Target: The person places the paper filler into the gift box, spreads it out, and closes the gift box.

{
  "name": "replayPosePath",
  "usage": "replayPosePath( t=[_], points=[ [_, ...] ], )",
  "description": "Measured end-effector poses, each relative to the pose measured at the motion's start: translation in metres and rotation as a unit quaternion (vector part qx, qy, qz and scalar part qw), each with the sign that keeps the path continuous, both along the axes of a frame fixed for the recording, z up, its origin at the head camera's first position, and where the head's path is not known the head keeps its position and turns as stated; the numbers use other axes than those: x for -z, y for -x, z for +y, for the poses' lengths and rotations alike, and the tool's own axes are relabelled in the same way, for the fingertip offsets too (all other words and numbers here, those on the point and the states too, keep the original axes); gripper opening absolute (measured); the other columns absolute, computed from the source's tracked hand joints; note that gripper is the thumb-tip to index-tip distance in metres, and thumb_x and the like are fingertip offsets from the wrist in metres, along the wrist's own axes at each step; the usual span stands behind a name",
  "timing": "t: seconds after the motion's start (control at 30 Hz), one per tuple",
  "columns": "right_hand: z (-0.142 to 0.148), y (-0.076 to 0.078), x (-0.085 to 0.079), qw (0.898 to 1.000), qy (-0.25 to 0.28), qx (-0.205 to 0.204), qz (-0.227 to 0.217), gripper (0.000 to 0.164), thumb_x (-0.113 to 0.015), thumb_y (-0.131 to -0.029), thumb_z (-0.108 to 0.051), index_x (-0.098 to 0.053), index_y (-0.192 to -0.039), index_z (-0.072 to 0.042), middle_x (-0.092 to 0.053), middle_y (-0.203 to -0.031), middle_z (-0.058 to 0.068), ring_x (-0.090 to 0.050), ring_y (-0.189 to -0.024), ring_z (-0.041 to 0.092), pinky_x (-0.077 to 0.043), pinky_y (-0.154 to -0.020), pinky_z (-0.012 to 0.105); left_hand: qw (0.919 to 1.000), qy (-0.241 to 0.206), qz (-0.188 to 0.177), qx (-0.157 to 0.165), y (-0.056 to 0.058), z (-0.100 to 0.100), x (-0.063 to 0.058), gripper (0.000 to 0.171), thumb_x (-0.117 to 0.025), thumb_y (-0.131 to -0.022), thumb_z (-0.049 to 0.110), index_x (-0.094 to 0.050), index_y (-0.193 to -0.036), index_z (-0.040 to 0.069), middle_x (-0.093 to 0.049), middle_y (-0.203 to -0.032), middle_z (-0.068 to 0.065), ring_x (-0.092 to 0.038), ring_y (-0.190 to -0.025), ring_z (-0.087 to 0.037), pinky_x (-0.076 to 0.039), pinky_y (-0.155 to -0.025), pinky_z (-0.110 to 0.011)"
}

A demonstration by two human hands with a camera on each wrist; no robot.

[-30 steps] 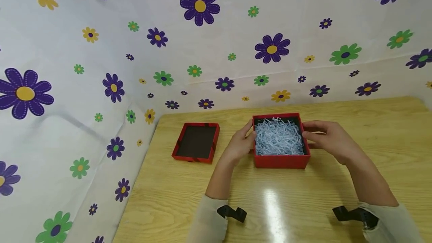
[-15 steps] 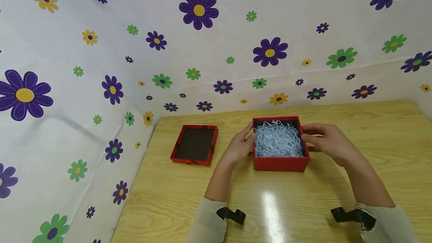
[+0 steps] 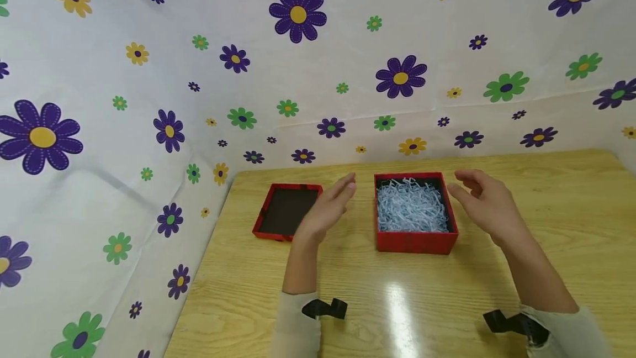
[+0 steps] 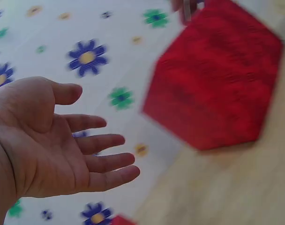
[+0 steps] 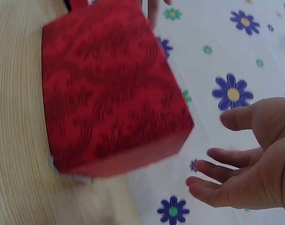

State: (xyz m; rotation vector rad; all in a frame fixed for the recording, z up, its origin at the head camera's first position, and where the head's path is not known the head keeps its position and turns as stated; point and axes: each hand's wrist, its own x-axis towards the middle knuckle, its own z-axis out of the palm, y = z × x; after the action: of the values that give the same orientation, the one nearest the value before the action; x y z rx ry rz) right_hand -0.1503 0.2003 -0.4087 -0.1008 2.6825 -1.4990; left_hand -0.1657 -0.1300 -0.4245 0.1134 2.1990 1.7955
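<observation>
A red box [image 3: 416,242] filled with pale blue shredded paper [image 3: 411,206] sits on the table. To its left my left hand [image 3: 325,211] is held apart from it, fingers extended, partly covering the red lid in the head view. In the left wrist view that hand [image 4: 63,140] shows an empty palm with spread fingers. Just right of the box, my right hand [image 3: 487,203] is also off it, fingers loosely bent and holding nothing. The right wrist view shows the box's patterned red side [image 5: 109,89] and the right hand [image 5: 255,159] beside it.
A red lid [image 3: 285,211] with a dark inside lies upturned at the left of the wooden table [image 3: 238,303]. White cloth [image 3: 338,32] printed with flowers stands behind the table and along its left side.
Both hands have let go of the box's sides. The left hand has moved left toward the lid, and the right hand slightly away to the right. The box stays in place.
</observation>
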Motion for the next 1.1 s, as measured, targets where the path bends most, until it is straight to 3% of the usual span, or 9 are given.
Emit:
replayPosePath(
  t=[0.03,0.13,0.2,0.27,0.43,0.53,0.67,0.8,1.1],
  points=[
    [-0.005,-0.002,-0.002,1.000,0.012,0.006,0.009,0.065,-0.055,-0.111,-0.038,-0.042,-0.155,0.008,-0.043,-0.157,0.034,-0.041,-0.144,0.055,-0.040,-0.112,0.065,0.9999,0.001,0.005,-0.013,-0.001,-0.013,-0.005,0.057,-0.048,-0.112,0.049,-0.039,-0.165,0.029,-0.040,-0.168,0.003,-0.037,-0.154,-0.026,-0.036,-0.122,-0.054],
    [-0.024,-0.007,-0.006,0.998,0.052,0.002,0.029,0.061,-0.055,-0.111,-0.037,-0.045,-0.155,0.004,-0.049,-0.155,0.029,-0.048,-0.142,0.049,-0.048,-0.112,0.042,0.9977,0.003,0.020,-0.065,-0.005,-0.055,-0.016,0.056,-0.048,-0.112,0.049,-0.041,-0.164,0.028,-0.041,-0.166,0.004,-0.035,-0.155,-0.024,-0.035,-0.123,-0.053],
    [-0.040,-0.012,-0.009,0.997,0.076,-0.016,0.031,0.058,-0.054,-0.111,-0.037,-0.048,-0.154,0.001,-0.053,-0.152,0.025,-0.052,-0.139,0.044,-0.051,-0.106,0.026,0.9950,0.001,0.022,-0.098,-0.009,-0.084,-0.019,0.057,-0.047,-0.112,0.048,-0.040,-0.164,0.027,-0.041,-0.167,0.002,-0.033,-0.156,-0.025,-0.033,-0.124,-0.052],
    [-0.056,-0.016,-0.011,0.993,0.108,-0.043,0.020,0.054,-0.054,-0.111,-0.037,-0.050,-0.153,-0.002,-0.056,-0.150,0.021,-0.054,-0.138,0.040,-0.051,-0.103,0.020,0.9929,0.003,0.022,-0.117,-0.014,-0.110,-0.018,0.060,-0.044,-0.113,0.049,-0.036,-0.166,0.023,-0.038,-0.169,-0.001,-0.030,-0.158,-0.027,-0.030,-0.125,-0.054],
    [-0.099,-0.025,-0.009,0.964,0.227,-0.135,-0.039,0.056,-0.051,-0.112,-0.040,-0.047,-0.154,-0.003,-0.053,-0.155,0.016,-0.052,-0.144,0.036,-0.045,-0.114,0.042,0.9921,0.026,-0.001,-0.123,-0.026,-0.166,-0.004,0.068,-0.034,-0.114,0.053,-0.023,-0.170,0.017,-0.024,-0.175,-0.006,-0.017,-0.162,-0.031,-0.017,-0.129,-0.058],
    [-0.125,-0.028,-0.006,0.940,0.278,-0.184,-0.075,0.062,-0.046,-0.114,-0.043,-0.038,-0.160,-0.001,-0.046,-0.161,0.016,-0.047,-0.148,0.035,-0.040,-0.117,0.044,0.9913,0.029,-0.016,-0.128,-0.033,-0.189,0.006,0.069,-0.031,-0.115,0.050,-0.017,-0.171,0.013,-0.017,-0.177,-0.009,-0.010,-0.163,-0.031,-0.012,-0.129,-0.057],
    [-0.163,-0.030,0.002,0.912,0.319,-0.221,-0.134,0.064,-0.036,-0.116,-0.042,-0.028,-0.164,0.000,-0.035,-0.168,0.017,-0.037,-0.154,0.035,-0.034,-0.123,0.046,0.9890,0.012,-0.033,-0.144,-0.037,-0.204,0.017,0.067,-0.028,-0.117,0.045,-0.014,-0.170,0.008,-0.013,-0.177,-0.014,-0.010,-0.163,-0.034,-0.011,-0.130,-0.055],
    [-0.202,-0.026,0.023,0.889,0.347,-0.221,-0.199,0.064,-0.027,-0.118,-0.037,-0.019,-0.165,0.005,-0.025,-0.172,0.023,-0.026,-0.158,0.038,-0.024,-0.127,0.051,0.9869,-0.008,-0.045,-0.155,-0.035,-0.207,0.021,0.070,-0.028,-0.116,0.046,-0.015,-0.168,0.000,-0.015,-0.175,-0.020,-0.012,-0.162,-0.036,-0.013,-0.130,-0.053],
    [-0.245,-0.025,0.072,0.872,0.383,-0.211,-0.221,0.069,-0.027,-0.118,-0.038,-0.007,-0.166,0.007,-0.009,-0.174,0.026,-0.009,-0.161,0.041,-0.014,-0.130,0.053,0.9797,-0.041,-0.071,-0.183,-0.033,-0.209,0.026,0.073,-0.029,-0.116,0.047,-0.022,-0.164,-0.008,-0.021,-0.173,-0.023,-0.017,-0.162,-0.035,-0.015,-0.130,-0.046]
  ],
)
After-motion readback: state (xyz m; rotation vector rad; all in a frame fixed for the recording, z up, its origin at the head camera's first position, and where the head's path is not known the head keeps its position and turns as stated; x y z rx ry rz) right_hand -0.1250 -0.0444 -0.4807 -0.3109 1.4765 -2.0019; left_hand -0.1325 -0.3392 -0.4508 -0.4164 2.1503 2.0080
